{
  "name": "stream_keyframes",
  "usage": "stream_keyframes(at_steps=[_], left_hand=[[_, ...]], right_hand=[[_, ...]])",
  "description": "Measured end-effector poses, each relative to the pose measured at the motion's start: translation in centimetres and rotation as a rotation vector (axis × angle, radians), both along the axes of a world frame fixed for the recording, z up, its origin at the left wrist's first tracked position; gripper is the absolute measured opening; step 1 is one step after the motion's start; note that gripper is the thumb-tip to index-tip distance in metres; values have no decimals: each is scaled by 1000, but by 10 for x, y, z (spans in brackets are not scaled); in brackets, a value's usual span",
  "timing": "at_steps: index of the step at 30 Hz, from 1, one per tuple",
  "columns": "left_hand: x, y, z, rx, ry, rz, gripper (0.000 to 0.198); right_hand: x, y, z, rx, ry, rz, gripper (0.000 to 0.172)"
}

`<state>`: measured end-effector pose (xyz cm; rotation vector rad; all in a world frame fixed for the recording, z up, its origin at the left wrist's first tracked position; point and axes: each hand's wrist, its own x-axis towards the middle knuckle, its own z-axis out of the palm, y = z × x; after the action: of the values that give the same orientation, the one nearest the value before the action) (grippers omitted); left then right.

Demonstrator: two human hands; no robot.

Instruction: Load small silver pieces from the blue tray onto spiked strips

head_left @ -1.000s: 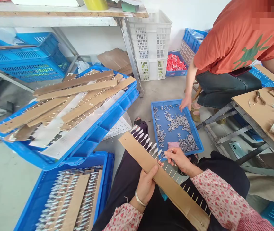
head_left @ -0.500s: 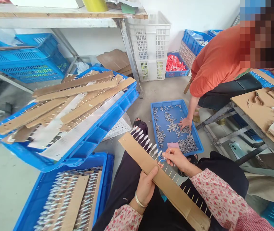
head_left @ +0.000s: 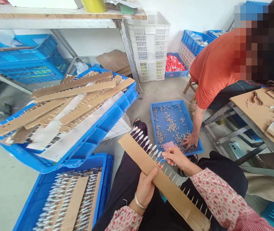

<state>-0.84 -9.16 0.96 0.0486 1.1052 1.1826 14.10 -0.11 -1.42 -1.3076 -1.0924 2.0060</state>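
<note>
A long cardboard strip (head_left: 165,186) with a row of thin pins along its edge lies across my lap. My left hand (head_left: 146,187) grips it from below, thumb on top. Several far pins carry small white caps (head_left: 143,141). My right hand (head_left: 175,156) is pinched on a small white cap at the pin row, beside the last capped pin. On the floor ahead sits a shallow blue tray (head_left: 156,106) scattered with loose caps.
A person in an orange shirt (head_left: 214,67) leans in from the right, one hand (head_left: 189,141) in the tray's near corner. Blue crates (head_left: 117,112) with pinned strips stand left. A cardboard-topped table (head_left: 257,112) stands right; white baskets (head_left: 151,41) stand behind.
The other person has leaned further in, and their hand has slid from the tray's far right edge to its near right corner. My hands and the strip have barely moved.
</note>
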Motion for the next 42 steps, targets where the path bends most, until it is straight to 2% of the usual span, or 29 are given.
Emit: stream_keyframes(at_steps=[8, 16, 21, 25, 33, 42], left_hand=[[-1, 1, 0, 10, 0, -4, 32], [0, 0, -2, 18, 16, -13, 32], [0, 1, -3, 6, 18, -4, 32], [0, 0, -4, 3, 18, -4, 32], [3, -1, -5, -6, 32, 34, 32], [9, -2, -10, -30, 93, 108, 23]], right_hand=[[-2, 0, 1, 8, -2, 17, 37], [-5, 2, 5, 153, -83, 44, 36], [-8, 2, 13, 32, 52, -2, 37], [-3, 2, 23, -78, 202, 63, 33], [-5, -11, 10, 12, 78, -22, 32], [-14, -25, 3, 15, 120, -101, 33]])
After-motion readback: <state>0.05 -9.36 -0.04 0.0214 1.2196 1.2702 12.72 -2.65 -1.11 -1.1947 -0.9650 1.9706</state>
